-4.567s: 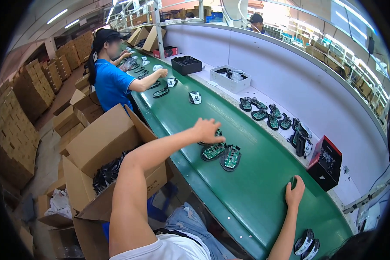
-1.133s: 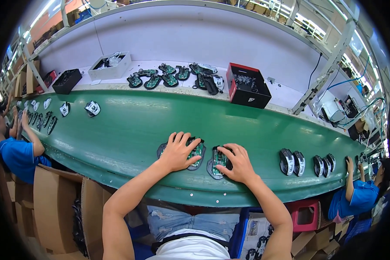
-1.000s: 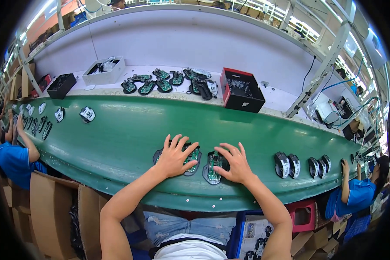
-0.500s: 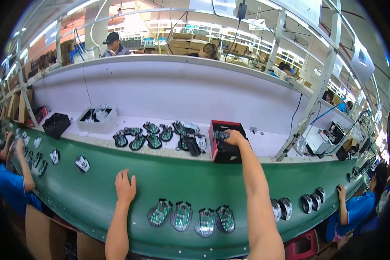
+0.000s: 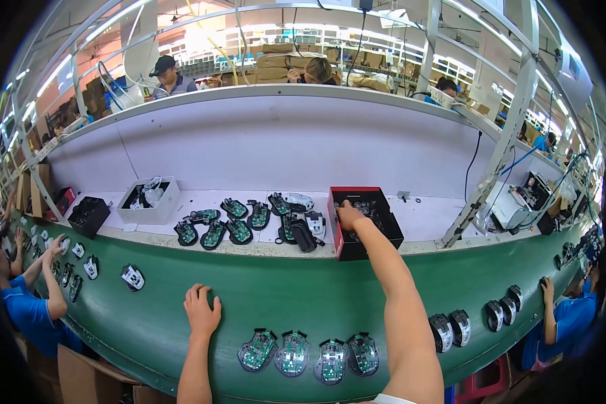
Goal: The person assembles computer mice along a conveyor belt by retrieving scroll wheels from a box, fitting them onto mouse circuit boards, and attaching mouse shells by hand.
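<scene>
My right hand reaches into a black box with a red rim, over small dark parts. Its fingertips point down and are hidden, so whether they grip a part does not show. On the green conveyor belt, my left hand rests with fingers apart and slightly bent, holding nothing. Between my forearms lies a row of computer mouse bases with bare green circuit boards. More mouse bases with boards sit on the white ledge left of the box, beside a black piece.
A white bin and a black bin stand at the ledge's left. Silver-and-black mice lie right of my forearm; others lie far left. Co-workers in blue sit at both ends. A metal post rises at right.
My view has shifted slightly. My right hand has moved toward the box's left side, its fingers now lower among the parts. My left hand stays over the belt.
</scene>
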`<state>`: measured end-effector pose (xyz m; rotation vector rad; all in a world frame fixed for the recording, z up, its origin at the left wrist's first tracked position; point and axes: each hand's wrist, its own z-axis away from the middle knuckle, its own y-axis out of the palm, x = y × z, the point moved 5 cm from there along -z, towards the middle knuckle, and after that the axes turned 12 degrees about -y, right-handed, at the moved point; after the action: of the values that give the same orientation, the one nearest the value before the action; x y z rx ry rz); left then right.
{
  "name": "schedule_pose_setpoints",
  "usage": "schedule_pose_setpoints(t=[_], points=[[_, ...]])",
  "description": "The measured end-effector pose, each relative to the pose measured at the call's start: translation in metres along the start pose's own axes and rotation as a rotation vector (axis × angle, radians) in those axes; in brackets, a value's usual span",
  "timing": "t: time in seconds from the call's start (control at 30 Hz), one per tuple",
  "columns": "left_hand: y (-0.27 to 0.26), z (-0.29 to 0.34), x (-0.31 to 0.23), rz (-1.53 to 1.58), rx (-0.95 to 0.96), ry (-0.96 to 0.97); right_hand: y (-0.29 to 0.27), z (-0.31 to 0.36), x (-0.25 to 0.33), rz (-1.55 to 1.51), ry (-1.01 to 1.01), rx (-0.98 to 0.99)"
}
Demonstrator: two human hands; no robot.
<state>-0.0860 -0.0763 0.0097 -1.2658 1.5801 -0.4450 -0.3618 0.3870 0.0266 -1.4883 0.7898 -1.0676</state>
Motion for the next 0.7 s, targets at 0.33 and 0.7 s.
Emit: schedule_pose_setpoints(t=[0.33, 0.7], points=[[0.006, 0.008, 0.008, 0.011, 0.014, -0.015, -0.042, 0.058, -0.017, -1.251, 0.141, -0.442], [-0.001, 0.008, -0.011, 0.214, 0.010, 0.034, -0.078, 0.138, 0.042, -2.373, -0.409, -0.491]])
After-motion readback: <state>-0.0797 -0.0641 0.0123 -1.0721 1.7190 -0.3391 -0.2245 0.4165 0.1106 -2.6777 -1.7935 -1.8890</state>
